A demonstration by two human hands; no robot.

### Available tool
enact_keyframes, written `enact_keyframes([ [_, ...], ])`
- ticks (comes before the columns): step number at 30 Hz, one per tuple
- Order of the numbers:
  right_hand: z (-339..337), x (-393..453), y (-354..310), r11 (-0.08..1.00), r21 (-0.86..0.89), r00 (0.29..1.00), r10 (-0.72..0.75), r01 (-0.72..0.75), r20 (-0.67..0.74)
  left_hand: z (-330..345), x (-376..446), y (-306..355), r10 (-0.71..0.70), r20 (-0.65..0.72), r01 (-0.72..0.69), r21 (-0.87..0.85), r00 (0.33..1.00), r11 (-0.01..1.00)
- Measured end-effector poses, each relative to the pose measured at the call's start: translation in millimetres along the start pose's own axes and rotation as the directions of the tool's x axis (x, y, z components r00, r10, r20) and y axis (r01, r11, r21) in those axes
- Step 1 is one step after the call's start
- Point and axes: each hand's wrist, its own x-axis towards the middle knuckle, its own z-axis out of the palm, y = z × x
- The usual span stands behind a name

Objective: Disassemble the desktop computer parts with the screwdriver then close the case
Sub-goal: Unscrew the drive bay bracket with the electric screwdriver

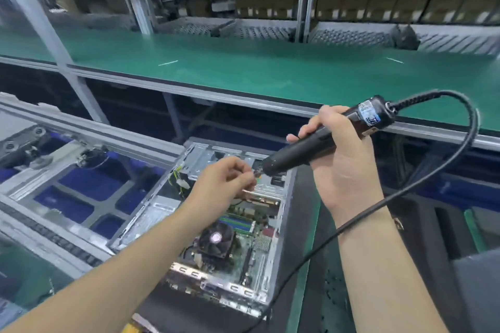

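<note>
An open desktop computer case point(284, 227) lies on its side below me, showing the motherboard with a black CPU fan point(216, 240) and green memory slots. My right hand point(343, 165) grips a black electric screwdriver point(322, 140), tilted with its tip pointing down-left above the case's far end. My left hand point(227, 181) hovers over the case with fingers curled at the screwdriver's tip; something small seems pinched there, too blurred to name. The screwdriver's black cable point(470, 127) loops right and down past my right forearm.
A green conveyor belt point(243, 70) runs across behind the case, with metal shelving of boxes beyond it. A grey aluminium frame over blue bins point(67, 197) lies to the left. Black foam trays point(422, 224) sit to the right.
</note>
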Motion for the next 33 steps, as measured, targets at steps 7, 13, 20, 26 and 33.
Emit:
enact_keyframes([
  [7, 70, 9, 53, 0.997, -0.074, 0.995, -0.023, 0.016, -0.094, -81, 37, -33, 0.120, 0.169, -0.109, -0.073, 0.978, 0.991],
  [13, 104, 14, 78, 0.982, -0.184, 0.991, -0.074, 0.051, -0.115, -112, 58, -47, 0.151, 0.301, -0.132, -0.082, 0.942, 0.988],
  [20, 116, 15, 76, 0.968, -0.244, 0.983, -0.105, 0.066, -0.150, -115, 77, -49, 0.218, 0.408, -0.203, -0.079, 0.887, 0.976],
  [26, 116, 15, 69, 0.971, -0.231, 0.983, -0.096, 0.058, -0.157, -115, 81, -50, 0.143, 0.487, -0.012, -0.262, 0.862, 0.965],
  [33, 111, 21, 64, 0.979, -0.202, 0.989, -0.064, 0.035, -0.137, -117, 90, -44, 0.117, 0.580, 0.064, -0.283, 0.806, 0.957],
])
